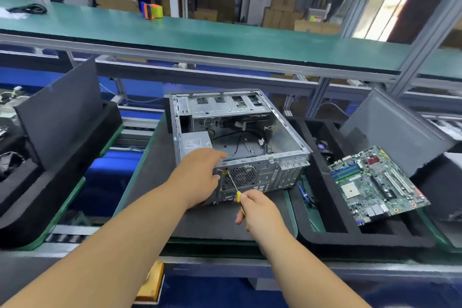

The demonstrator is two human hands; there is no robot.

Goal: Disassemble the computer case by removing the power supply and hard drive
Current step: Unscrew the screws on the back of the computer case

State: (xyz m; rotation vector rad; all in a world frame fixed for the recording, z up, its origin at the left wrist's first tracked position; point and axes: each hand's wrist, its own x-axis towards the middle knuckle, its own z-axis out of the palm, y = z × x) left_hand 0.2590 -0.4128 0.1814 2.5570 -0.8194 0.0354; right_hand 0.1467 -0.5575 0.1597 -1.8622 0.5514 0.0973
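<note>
An open grey computer case [287, 132] lies on its side on a dark mat, rear panel toward me. The grey power supply [195, 142] with a white label sits in the case's near-left corner. My left hand [200, 175] rests on the case's rear-left corner, thumb against the rear panel and fingers over the top edge. My right hand [257, 210] grips a yellow-handled screwdriver [233, 184], whose tip points up-left at the rear panel beside the fan grille [242, 174]. Loose black cables lie inside the case. I cannot make out the hard drive.
A green motherboard [375, 182] lies in a black foam tray [330, 235] to the right. A dark side panel [62, 112] leans at the left, a grey panel [397, 125] at the right. A green shelf [225, 37] runs above the bench.
</note>
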